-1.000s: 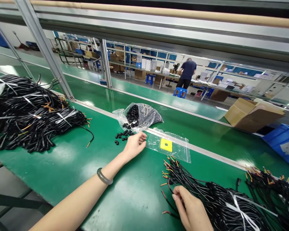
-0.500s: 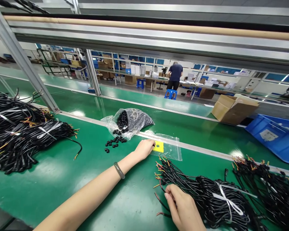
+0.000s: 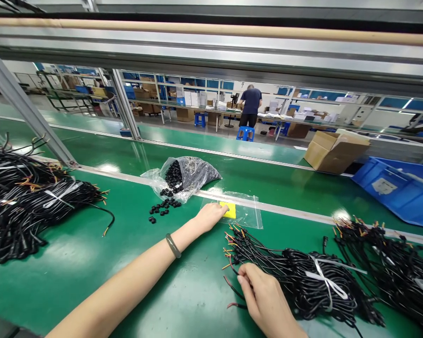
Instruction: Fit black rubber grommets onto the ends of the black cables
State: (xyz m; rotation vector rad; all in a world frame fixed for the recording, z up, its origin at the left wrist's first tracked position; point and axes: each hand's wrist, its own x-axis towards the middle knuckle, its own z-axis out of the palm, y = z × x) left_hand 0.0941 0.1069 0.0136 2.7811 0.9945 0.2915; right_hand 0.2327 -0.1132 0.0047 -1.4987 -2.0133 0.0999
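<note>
At mid-frame, the left hand touches the yellow pad, grip unclear, apparently dabbing, while the right hand pinches a wire that next seems to need holding steady.

Your head camera looks forward and down from above the green workbench. You face across it.

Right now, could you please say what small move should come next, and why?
I would probably bring the left hand from the yellow block, which it touches, to the black cable, since the right hand seems to pinch that cable near its coloured wires.
</note>
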